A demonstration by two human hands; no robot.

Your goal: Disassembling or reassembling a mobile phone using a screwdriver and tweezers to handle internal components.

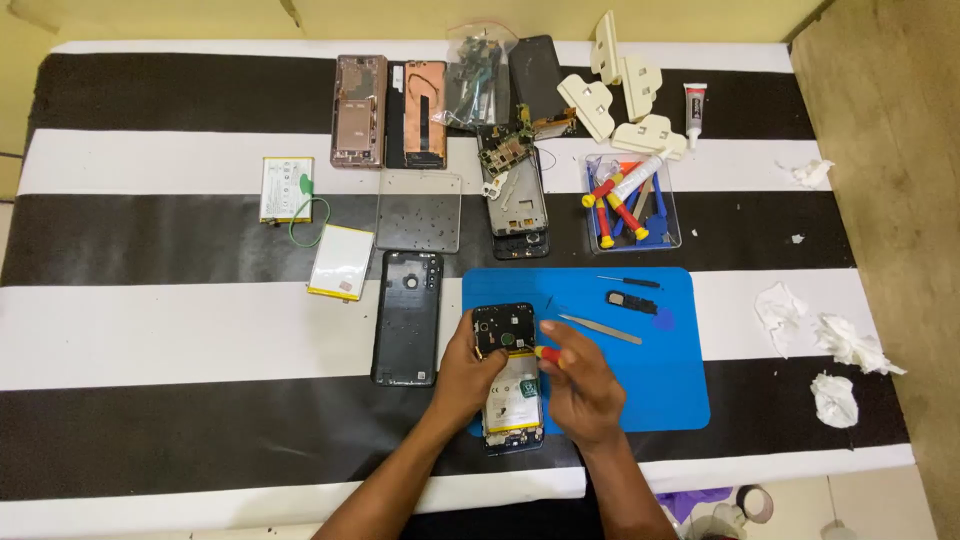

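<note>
An opened phone (508, 340) with its white battery showing lies on the blue mat (660, 390). My left hand (466, 372) grips the phone's left side. A small screwdriver with a red and yellow handle (547, 353) is in my right hand (582, 385), its tip over the phone's upper part. The phone's dark back cover (407, 317) lies just left of the mat. Metal tweezers (600, 329), a thin screwdriver (630, 282) and a small black part (632, 302) rest on the mat to the right.
Two loose batteries (286, 189) (341, 262), a grey magnetic pad (419, 211), other phone frames (359, 110) and boards (517, 190) lie further back. A clear tray of tools (632, 205), cream clamps (625, 95), a glue tube (694, 112) and crumpled tissues (835, 350) sit right.
</note>
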